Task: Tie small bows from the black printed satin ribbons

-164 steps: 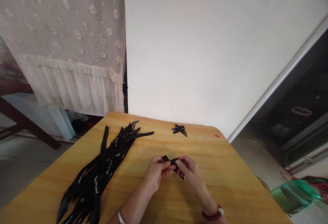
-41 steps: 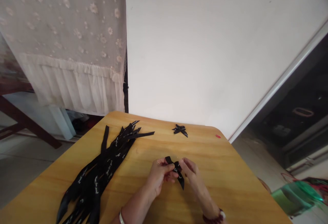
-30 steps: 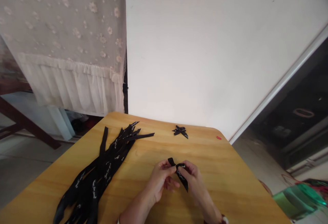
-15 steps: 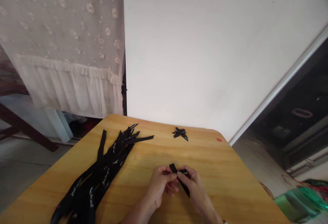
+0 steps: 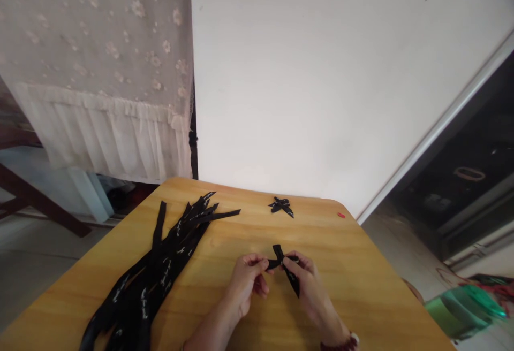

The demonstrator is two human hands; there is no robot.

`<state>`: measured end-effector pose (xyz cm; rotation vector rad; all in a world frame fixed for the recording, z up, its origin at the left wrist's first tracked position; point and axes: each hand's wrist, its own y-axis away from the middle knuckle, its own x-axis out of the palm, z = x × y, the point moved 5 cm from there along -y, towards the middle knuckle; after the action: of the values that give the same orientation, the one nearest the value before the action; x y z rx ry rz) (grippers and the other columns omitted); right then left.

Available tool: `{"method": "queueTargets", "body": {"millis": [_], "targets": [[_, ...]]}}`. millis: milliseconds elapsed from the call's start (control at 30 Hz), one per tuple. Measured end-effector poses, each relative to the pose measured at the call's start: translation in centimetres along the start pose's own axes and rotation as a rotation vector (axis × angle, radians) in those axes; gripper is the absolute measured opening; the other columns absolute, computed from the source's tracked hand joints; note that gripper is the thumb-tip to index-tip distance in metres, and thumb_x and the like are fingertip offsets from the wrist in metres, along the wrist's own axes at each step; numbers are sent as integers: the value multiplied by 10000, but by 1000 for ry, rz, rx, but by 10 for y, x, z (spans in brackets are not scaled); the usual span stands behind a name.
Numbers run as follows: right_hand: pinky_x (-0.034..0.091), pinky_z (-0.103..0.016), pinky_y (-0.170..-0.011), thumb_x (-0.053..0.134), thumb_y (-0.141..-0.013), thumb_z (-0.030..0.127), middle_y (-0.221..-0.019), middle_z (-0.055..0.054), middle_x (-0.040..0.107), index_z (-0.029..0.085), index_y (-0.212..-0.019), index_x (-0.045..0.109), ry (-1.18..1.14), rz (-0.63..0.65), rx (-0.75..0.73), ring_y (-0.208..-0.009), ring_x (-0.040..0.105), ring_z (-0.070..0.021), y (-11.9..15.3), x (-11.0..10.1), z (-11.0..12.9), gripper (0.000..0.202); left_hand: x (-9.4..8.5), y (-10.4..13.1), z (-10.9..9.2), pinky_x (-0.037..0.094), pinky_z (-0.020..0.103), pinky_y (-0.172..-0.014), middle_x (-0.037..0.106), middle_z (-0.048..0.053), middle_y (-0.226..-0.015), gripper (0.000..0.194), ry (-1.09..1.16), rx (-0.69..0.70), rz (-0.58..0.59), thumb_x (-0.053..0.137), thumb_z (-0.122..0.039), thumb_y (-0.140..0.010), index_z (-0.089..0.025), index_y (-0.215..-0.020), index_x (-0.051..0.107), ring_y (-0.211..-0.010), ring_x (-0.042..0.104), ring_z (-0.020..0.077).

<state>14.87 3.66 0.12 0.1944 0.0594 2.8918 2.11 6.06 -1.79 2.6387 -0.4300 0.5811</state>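
Both my hands are closed on one short black ribbon (image 5: 293,280) above the near middle of the table. My left hand (image 5: 248,279) pinches an end that sticks out to the left between thumb and fingers. My right hand (image 5: 304,273) grips the ribbon where its parts cross, with one loop or end pointing up and a tail with white lettering hanging down to the right. Whether a knot sits under the right thumb I cannot tell. Farther back lies a tied black ribbon bow (image 5: 281,206). To the left spreads a pile of black ribbon strips (image 5: 164,265) with white script.
The wooden table (image 5: 345,249) backs onto a white wall panel (image 5: 305,83). A small red piece (image 5: 341,215) lies near its far right corner. On the floor at right stands a green translucent container (image 5: 461,311). A lace curtain (image 5: 104,73) hangs at left.
My left hand has drawn away from the right, stretching a ribbon end out to the left. The upright part of the ribbon now stands higher above my right hand.
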Motion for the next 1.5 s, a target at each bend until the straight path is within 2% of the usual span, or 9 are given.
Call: {"method": "queueTargets", "body": {"millis": [167,333,467,567,667,767,933,1233,1500], "targets": [[354,-211,-479,680,-546,332,-528,19,552,170,-621,566,-102,-69,50,-505,501,-132,0,-5,2,212,-1,1,-1,282,161,-251,592,-5,-592,242,1,1,18,612,-337,-578,-140,-665,504,-260,422,43],[346,-206,-472,664,-566,305,-521,18,547,167,-613,569,-103,-59,22,-495,490,-120,-1,-6,3,174,-5,0,-2,261,161,-241,583,-13,-560,227,-58,-11,11,604,-335,-581,-147,-650,495,-250,408,45],[347,-208,-497,646,-589,299,-532,19,549,161,-626,562,-82,-62,-3,-518,491,-119,-1,-8,4,166,-15,-1,-10,263,169,-243,588,-12,-610,215,-74,41,-106,601,-305,-578,-142,-696,522,-255,410,44],[337,-209,-492,633,-602,306,-526,25,532,158,-628,559,17,-82,-47,-510,471,-114,-1,-9,9,167,-20,0,-22,307,175,-275,587,-17,-678,232,-31,173,-201,607,-297,-578,-148,-740,535,-294,440,43],[325,-207,-475,619,-616,312,-510,28,504,157,-596,551,190,-82,-134,-502,443,-112,0,-6,15,171,-13,3,-28,337,184,-299,604,11,-807,262,4,237,-128,601,-295,-598,-153,-810,544,-312,446,33],[333,-208,-478,603,-630,303,-519,22,498,160,-577,537,308,-54,-194,-518,445,-120,1,0,15,166,-4,2,-20,370,192,-319,599,49,-910,294,17,138,-22,613,-239,-590,-146,-860,545,-331,468,35],[346,-204,-492,560,-663,259,-549,19,524,162,-606,547,380,13,-231,-536,465,-122,3,9,9,113,7,0,-4,405,186,-340,569,-15,-625,225,17,28,69,637,-181,-561,-129,-759,544,-362,503,67],[336,-193,-474,551,-663,240,-503,38,496,160,-585,537,335,31,-206,-505,446,-106,4,13,8,113,6,-2,3,445,184,-407,581,4,-592,162,41,28,83,643,-151,-568,-112,-673,526,-485,561,98],[371,-215,-545,593,-653,305,-603,9,561,148,-653,575,243,150,-165,-583,483,-124,4,15,6,159,0,-2,-5,480,191,-508,588,14,-533,151,181,24,32,668,-121,-555,-101,-625,536,-496,559,85]]}}
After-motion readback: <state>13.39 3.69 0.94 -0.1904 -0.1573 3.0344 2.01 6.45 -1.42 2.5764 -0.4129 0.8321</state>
